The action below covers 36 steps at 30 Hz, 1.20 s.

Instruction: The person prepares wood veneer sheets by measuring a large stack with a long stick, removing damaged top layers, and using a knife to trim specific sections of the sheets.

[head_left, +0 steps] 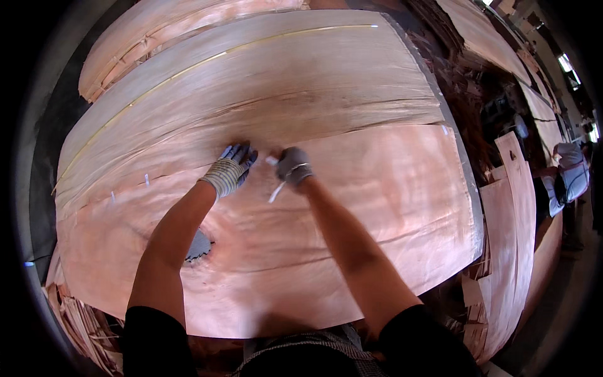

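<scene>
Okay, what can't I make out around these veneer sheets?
In the head view:
Grey-gloved right hand: motion blur hides its fingers.
Jagged grey hole in the pink wood veneer sheet: left forearm covers part.
Pale pink veneer stack: cut off by the top edge.
Grey-topped co-worker: too small for hand details.

Gloves cover a worker's left hand, its pale cuff ringed by grey stripes below bluish fingers, and right hand, blurred grey with a lighter wristband edge. Black short sleeves fill lower left and right; patterned grey cloth shows bottom centre.
</scene>
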Tool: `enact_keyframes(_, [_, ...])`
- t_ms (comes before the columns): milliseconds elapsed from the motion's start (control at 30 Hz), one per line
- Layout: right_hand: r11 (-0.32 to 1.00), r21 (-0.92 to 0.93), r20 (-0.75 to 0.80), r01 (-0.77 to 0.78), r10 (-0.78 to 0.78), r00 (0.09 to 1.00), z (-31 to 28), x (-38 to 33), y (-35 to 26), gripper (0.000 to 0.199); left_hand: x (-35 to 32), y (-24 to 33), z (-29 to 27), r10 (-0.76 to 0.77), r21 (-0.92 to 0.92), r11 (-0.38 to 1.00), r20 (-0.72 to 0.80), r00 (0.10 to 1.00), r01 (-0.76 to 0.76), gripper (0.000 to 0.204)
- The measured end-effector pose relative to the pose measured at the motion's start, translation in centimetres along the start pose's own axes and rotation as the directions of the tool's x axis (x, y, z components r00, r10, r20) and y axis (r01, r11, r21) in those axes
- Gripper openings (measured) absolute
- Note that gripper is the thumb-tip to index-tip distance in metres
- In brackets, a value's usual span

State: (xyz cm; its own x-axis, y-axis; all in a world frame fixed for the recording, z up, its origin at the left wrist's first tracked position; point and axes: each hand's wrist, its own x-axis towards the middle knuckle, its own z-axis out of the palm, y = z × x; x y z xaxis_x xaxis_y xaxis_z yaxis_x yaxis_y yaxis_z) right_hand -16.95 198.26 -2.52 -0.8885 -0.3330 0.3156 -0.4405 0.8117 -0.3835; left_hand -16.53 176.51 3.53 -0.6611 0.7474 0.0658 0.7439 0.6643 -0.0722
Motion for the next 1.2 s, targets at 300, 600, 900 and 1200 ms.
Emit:
enact_keyframes(300, [0.501, 0.459, 0.262, -0.734, 0.713, 0.651, -8.2, -1.4, 9.8, 0.035, 13.0, 10.1, 0.5, -0.236, -0.196, 0.964, -0.324, 0.916, 0.178, 0.039])
enact_keyframes(600, [0.623, 0.378, 0.268, -0.685, 0.634, 0.725, -13.9, -3.6, 11.9, 0.024, 17.5, 13.4, 3.5, -0.232, 0.106, 0.966, -0.044, 0.972, 0.235, 0.031])
enact_keyframes(900, [0.111, 0.595, 0.663, -0.796, 0.492, 0.564, -18.2, -24.3, -3.0, 0.022, -3.8, 13.5, -8.0, -0.697, -0.426, 0.617, 0.094, 0.711, 0.661, 0.045])
enact_keyframes(1200, [0.375, 0.231, 0.928, -0.898, 0.191, 0.319, -15.1, -33.4, -22.9, 0.015, -47.7, 26.7, -6.2, -0.987, -0.164, -0.157, 0.063, -0.148, 0.974, 0.041])
